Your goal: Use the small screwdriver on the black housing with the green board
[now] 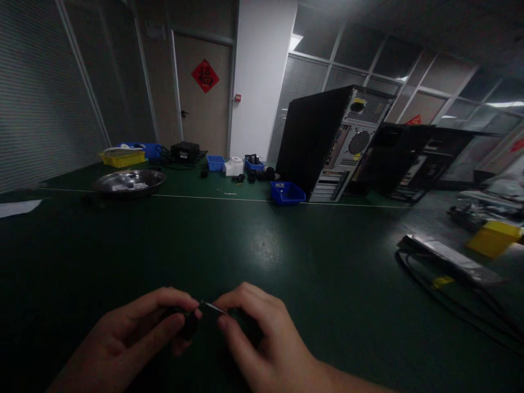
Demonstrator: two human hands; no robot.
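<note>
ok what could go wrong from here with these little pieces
The slim metal piece pinched in the right hand might slip and poke the left hand, which is close to its tip. The small dark piece in the left hand could drop and be hard to spot on the dark green table.

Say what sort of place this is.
Probably an electronics or computer workshop: a black computer tower, its back panel showing, stands on a long green worktable, with an open blue bin beside it.
</note>
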